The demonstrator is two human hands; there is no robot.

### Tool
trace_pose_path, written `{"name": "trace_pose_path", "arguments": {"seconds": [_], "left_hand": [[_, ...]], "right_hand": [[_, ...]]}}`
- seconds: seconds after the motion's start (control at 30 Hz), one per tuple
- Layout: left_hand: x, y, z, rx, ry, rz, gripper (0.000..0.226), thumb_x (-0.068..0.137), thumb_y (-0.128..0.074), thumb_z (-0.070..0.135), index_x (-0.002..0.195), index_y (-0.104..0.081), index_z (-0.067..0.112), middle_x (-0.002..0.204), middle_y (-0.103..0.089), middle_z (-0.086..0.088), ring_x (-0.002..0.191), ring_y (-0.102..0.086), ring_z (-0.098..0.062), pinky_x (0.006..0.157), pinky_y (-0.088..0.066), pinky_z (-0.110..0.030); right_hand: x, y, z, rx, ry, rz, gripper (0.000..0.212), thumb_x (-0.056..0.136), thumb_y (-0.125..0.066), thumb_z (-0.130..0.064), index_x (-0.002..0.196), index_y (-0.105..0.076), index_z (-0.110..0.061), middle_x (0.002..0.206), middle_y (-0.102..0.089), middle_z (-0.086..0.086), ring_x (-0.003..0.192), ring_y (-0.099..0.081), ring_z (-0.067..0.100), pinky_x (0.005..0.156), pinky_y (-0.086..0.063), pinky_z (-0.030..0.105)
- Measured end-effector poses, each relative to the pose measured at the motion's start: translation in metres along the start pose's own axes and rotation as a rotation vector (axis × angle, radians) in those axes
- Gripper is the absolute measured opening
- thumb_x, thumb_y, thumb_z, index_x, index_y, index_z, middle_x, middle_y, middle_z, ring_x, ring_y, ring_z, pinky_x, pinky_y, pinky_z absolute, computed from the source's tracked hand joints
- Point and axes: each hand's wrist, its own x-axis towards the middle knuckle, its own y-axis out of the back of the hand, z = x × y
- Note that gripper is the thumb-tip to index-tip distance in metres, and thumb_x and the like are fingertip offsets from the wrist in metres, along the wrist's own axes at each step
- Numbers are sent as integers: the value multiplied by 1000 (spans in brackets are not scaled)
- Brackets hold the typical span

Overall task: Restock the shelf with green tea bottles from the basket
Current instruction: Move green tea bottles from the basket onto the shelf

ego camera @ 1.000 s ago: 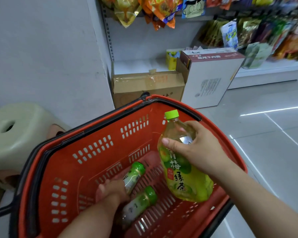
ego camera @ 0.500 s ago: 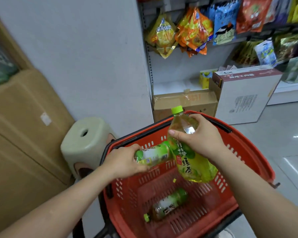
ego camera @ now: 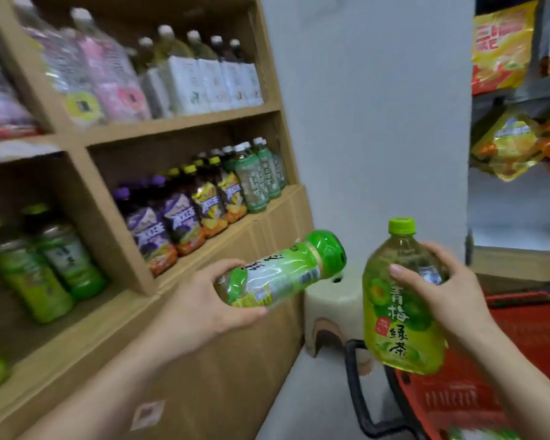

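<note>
- Both bottles have come up out of the basket since the earlier frames, and the view has swung left from the basket and the snack racks to face the shelf (ego camera: 185, 120), so the picking is done for this pair and the placing is at hand.
- That wooden shelf fills the left half of the view, its compartments packed with drinks: pale bottles on the upper level, purple and yellow ones in the middle compartment, and a row of green tea bottles (ego camera: 261, 177) at that compartment's right end.
- More green bottles (ego camera: 50, 265) stand in the lower-left compartment, blurred; which gap these two belong in is a judgement, and the spot beside the matching label looks likeliest.
- Low at the right edge sits the red basket (ego camera: 477, 398), well apart from the shelf, with a pale stool (ego camera: 334, 304) between it and the shelf's end.
- Upright in the right hand (ego camera: 443, 289) is the large round bottle (ego camera: 400, 315), fingers wrapped over its shoulder, above the basket rim.
- Lying tilted in the left hand (ego camera: 204, 304) is the slimmer green tea bottle (ego camera: 283, 271), fingers curled around its base, cap pointing right, just in front of the shelf's lower edge.
- It must be turned upright before it goes in.
</note>
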Motion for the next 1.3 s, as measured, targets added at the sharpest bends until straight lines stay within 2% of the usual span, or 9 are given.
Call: {"name": "trace_pose_path", "arguments": {"seconds": [0.1, 0.2, 0.3, 0.43, 0.63, 0.9, 1.0, 1.17, 1.3], "left_hand": [[-34, 73, -27, 605, -124, 175, 76, 56, -77, 59, 126, -52, 38, 116, -62, 18, 102, -61, -12, 75, -51, -29], [-61, 131, -62, 987, -208, 228, 72, 53, -77, 56, 118, -55, 34, 106, -66, 10, 85, -66, -23, 55, -51, -34], [-77, 178, -97, 1199, -194, 260, 67, 57, -80, 48, 117, -57, 30, 105, -66, 3, 83, -62, -27, 61, -42, -35], [-69, 217, -124, 1326, -183, 340, 40, 76, -50, 19, 114, -57, 32, 115, -60, -6, 102, -54, -33, 81, -37, -46], [-20, 205, -167, 1513, -87, 7, 43, 89, -58, 28, 130, -45, 33, 141, -41, -12, 136, -29, -32, 107, -13, -68], [11, 192, -201, 1550, -18, -101, 57, 89, -58, 23, 140, -33, 27, 157, -14, -16, 146, -3, -32, 113, 0, -61], [-3, 185, -193, 1289, -49, -15, 66, 86, -60, 15, 144, -31, 28, 158, -17, -10, 146, -6, -27, 116, -5, -50], [-69, 141, -140, -376, 160, 87, 69, 81, -68, 44, 139, -35, 32, 140, -49, 6, 129, -46, -9, 108, -37, -35], [-106, 119, -138, -456, 190, 296, 106, 50, -88, 44, 138, -29, 43, 127, -58, 14, 116, -58, -9, 96, -49, -40]], "right_hand": [[-21, -67, -26, 74, 19, -140, 94, 35, -83, -70, 117, -61, -29, 111, -69, -4, 102, -64, 16, 95, -50, 40], [-42, -129, -53, 174, 39, -291, 67, 44, -84, -48, 105, -62, -31, 101, -70, -5, 93, -66, 17, 86, -55, 33], [-58, -178, -67, 216, 69, -388, 89, 32, -86, -65, 110, -65, -29, 103, -72, -2, 94, -69, 21, 84, -57, 40], [-72, -223, -80, 283, 91, -462, 84, 34, -90, -59, 109, -67, -30, 95, -75, -6, 88, -72, 17, 87, -56, 46], [-82, -257, -92, 373, 116, -543, 66, 46, -91, -44, 107, -68, -30, 91, -76, -10, 83, -73, 10, 73, -55, 30], [-80, -272, -102, 582, 38, -657, 61, 48, -80, -40, 105, -71, -21, 95, -76, 7, 88, -73, 23, 72, -58, 32], [-82, -282, -106, 638, 7, -691, 55, 51, -79, -37, 103, -72, -20, 97, -75, 11, 89, -71, 28, 79, -58, 39], [-90, -305, -119, 701, 6, -755, 52, 54, -78, -34, 102, -71, -15, 92, -74, 10, 84, -69, 25, 79, -55, 38], [-111, -329, -138, 691, 55, -910, 52, 58, -77, -34, 107, -70, -20, 100, -75, 7, 91, -71, 22, 74, -56, 33]]}}
